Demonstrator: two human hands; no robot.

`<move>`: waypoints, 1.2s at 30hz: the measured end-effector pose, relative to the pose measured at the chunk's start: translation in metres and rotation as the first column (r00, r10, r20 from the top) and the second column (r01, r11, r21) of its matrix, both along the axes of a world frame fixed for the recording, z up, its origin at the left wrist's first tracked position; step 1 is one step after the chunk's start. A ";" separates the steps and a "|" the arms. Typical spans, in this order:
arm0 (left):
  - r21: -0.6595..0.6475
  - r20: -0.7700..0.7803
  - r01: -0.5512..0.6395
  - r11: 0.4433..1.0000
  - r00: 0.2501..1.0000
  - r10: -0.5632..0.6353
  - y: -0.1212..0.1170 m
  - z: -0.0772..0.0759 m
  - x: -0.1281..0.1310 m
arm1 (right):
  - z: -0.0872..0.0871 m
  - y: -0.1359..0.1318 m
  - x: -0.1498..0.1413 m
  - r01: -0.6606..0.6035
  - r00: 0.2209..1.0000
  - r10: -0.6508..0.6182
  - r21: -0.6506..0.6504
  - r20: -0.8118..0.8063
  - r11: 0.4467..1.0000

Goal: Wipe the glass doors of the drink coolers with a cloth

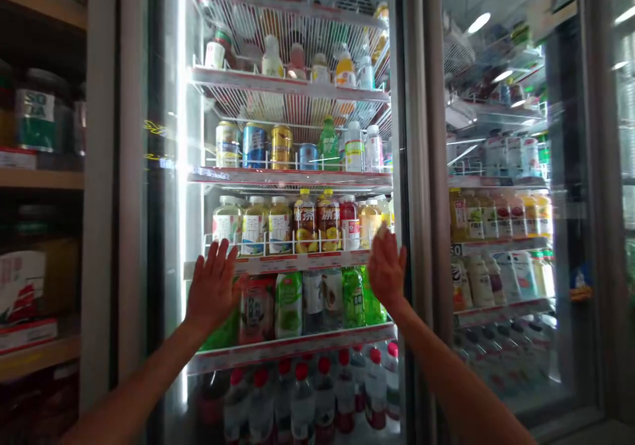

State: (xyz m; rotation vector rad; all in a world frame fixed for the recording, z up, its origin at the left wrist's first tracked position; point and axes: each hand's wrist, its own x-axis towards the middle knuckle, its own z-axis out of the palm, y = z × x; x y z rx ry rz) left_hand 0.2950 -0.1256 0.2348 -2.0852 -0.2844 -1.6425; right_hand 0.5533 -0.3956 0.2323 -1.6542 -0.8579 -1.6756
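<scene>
My left hand (212, 287) is raised in front of the lit drinks fridge, fingers stretched upward and nothing in it. On the other side, my right hand (388, 272) is held up with its fingers extended, also without anything in it. Reflections show on glass at the fridge front; whether either palm touches it, I cannot tell. Between the hands stand dark iced tea bottles with yellow caps (316, 223) behind a white wire rail. Pale yellow drink bottles (254, 227) are above my left hand. Green bottles (354, 297) stand beside my right hand on the shelf below.
Cans (254, 146) and small bottles fill the upper shelves. Red-capped bottles (301, 395) stand at the bottom. A metal door frame (430, 167) separates this fridge from another stocked fridge at right. Wooden shelves with jars (42, 111) are at left.
</scene>
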 end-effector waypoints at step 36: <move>-0.220 -0.049 -0.115 0.969 0.993 0.107 -0.001 -0.076 -0.039 | -0.035 0.018 -0.022 -0.014 0.994 0.018 0.041 -0.111 0.999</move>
